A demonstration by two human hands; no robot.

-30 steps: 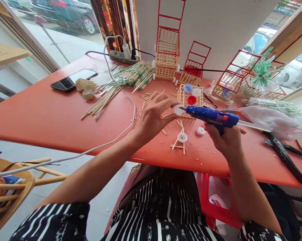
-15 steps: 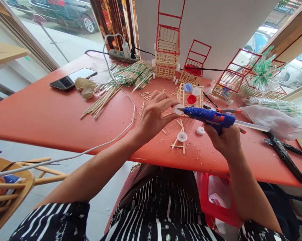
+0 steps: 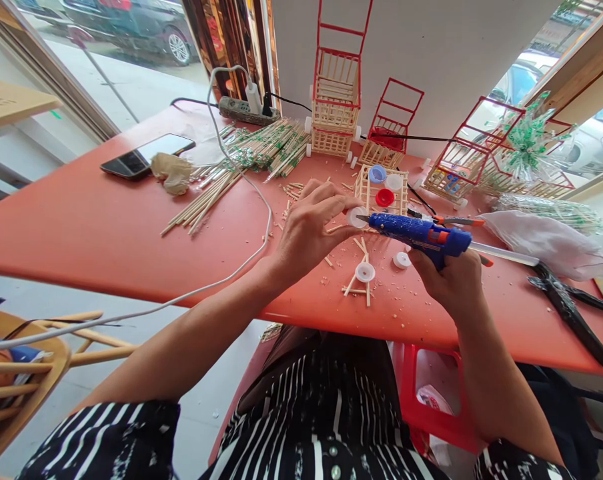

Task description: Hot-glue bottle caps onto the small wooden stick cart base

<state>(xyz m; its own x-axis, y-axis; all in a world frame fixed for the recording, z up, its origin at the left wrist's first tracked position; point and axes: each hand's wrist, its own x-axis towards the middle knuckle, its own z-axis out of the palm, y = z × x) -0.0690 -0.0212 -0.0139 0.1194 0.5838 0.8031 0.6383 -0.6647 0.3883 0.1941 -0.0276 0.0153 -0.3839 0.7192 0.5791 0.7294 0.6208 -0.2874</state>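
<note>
Between thumb and fingers, my left hand (image 3: pixel 314 223) pinches a translucent white bottle cap (image 3: pixel 354 217) above the table. My right hand (image 3: pixel 454 283) is wrapped round the handle of a blue glue gun (image 3: pixel 411 228), a clear glue stick (image 3: pixel 506 253) poking from its back. The gun's nozzle points left and meets the cap. Below, a white cap (image 3: pixel 365 272) lies on a few crossed sticks (image 3: pixel 367 293), and stacked white caps (image 3: pixel 401 260) sit to its right. Behind the gun, a small stick basket (image 3: pixel 381 183) carries blue, white and red caps.
Stick carts with red handles (image 3: pixel 337 80) stand along the wall. Bundled sticks (image 3: pixel 271 150), a phone (image 3: pixel 149 157) and a power strip (image 3: pixel 246 112) lie at the back left. A white cable (image 3: pixel 236 267) crosses the red table (image 3: pixel 106 247). Pliers (image 3: pixel 459 221) and plastic bags lie right.
Both hands, the cap and the glue gun hold almost the same pose. The whole view has shifted very slightly.
</note>
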